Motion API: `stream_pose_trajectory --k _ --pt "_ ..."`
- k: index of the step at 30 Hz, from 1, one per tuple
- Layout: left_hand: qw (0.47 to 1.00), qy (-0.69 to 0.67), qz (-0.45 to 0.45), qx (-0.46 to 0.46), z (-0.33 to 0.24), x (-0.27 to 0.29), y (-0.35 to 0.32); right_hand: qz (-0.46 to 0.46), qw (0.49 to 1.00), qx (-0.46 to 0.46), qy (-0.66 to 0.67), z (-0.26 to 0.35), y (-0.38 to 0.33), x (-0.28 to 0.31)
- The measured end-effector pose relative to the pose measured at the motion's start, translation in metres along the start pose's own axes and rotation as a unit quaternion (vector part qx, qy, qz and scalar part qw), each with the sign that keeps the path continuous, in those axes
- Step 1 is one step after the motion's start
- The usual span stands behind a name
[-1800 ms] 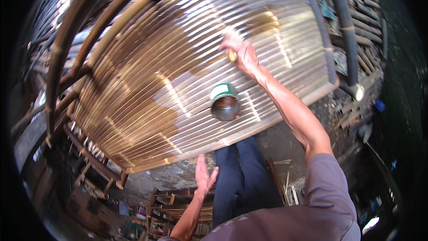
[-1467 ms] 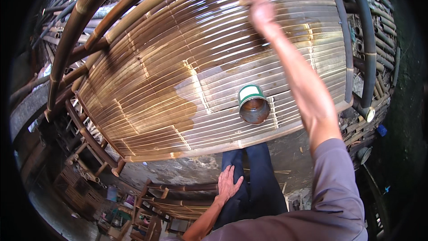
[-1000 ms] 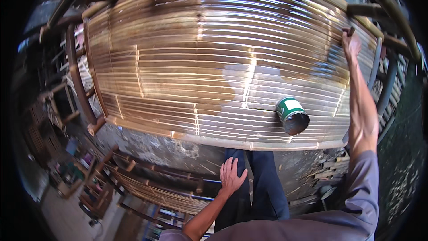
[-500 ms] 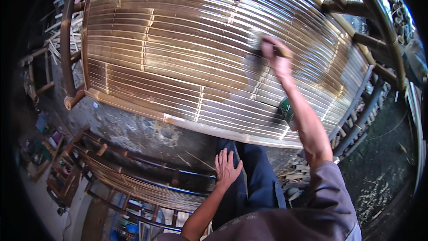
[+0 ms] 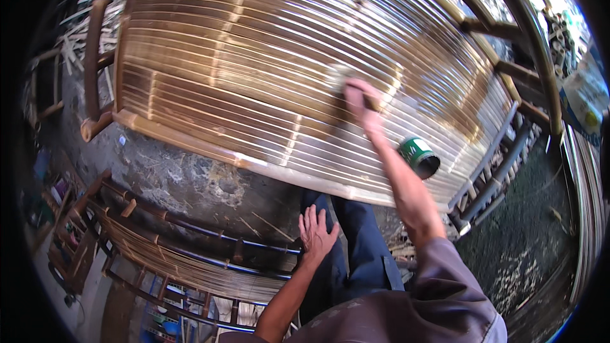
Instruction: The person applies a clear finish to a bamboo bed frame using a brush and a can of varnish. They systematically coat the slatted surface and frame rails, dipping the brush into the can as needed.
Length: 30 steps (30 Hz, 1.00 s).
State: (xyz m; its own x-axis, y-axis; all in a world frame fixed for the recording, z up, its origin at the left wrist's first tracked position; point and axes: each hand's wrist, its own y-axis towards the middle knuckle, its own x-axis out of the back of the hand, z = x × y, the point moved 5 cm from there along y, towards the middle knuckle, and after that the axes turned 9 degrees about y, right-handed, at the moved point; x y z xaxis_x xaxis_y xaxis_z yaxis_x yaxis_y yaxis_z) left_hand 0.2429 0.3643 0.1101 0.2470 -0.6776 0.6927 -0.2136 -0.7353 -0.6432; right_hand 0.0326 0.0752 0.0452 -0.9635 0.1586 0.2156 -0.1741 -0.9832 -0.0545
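Observation:
My right hand [image 5: 365, 103] is closed round the handle of a paintbrush, blurred by motion. The pale bristles of the paintbrush [image 5: 337, 77] press on the slats of a large bamboo bench seat [image 5: 254, 57]. Much of the seat looks brown, wet and glossy, while slats by the near right edge are paler and duller. A green can [image 5: 418, 155] with a dark opening stands on the seat to the right of my right forearm. Resting by my left thigh, my left hand [image 5: 318, 232] holds nothing, its fingers spread.
Behind my left arm stands a second bamboo bench [image 5: 190, 267]. Bamboo rails [image 5: 521, 70] border the seat at the right, and a post [image 5: 95, 57] rises at the left. Split bamboo pieces [image 5: 73, 38] lie at the far left. A printed bag [image 5: 584, 98] is at the right edge.
My right hand has moved the paintbrush left and slightly nearer across the slats. The green can, partly hidden behind my forearm before, now shows whole. My left hand stays by my thigh.

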Motion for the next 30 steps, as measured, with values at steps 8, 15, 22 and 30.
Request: stream_pose_trajectory --k 8,15,22,30 --pt "1.0 -0.023 0.004 -0.003 0.003 0.003 0.005 -0.125 0.978 -0.073 -0.151 0.004 0.03 0.001" --pt "1.0 -0.004 -0.019 0.008 0.0 0.016 0.013 0.114 0.982 -0.028 0.149 0.042 0.169 -0.182" --pt "0.999 -0.017 0.015 -0.025 -0.006 0.017 0.024 -0.081 0.988 -0.128 0.01 -0.066 0.026 0.207" --pt "0.997 0.041 0.008 -0.071 -0.039 0.026 0.039 -0.267 0.918 -0.065 -0.286 -0.054 -0.045 0.234"
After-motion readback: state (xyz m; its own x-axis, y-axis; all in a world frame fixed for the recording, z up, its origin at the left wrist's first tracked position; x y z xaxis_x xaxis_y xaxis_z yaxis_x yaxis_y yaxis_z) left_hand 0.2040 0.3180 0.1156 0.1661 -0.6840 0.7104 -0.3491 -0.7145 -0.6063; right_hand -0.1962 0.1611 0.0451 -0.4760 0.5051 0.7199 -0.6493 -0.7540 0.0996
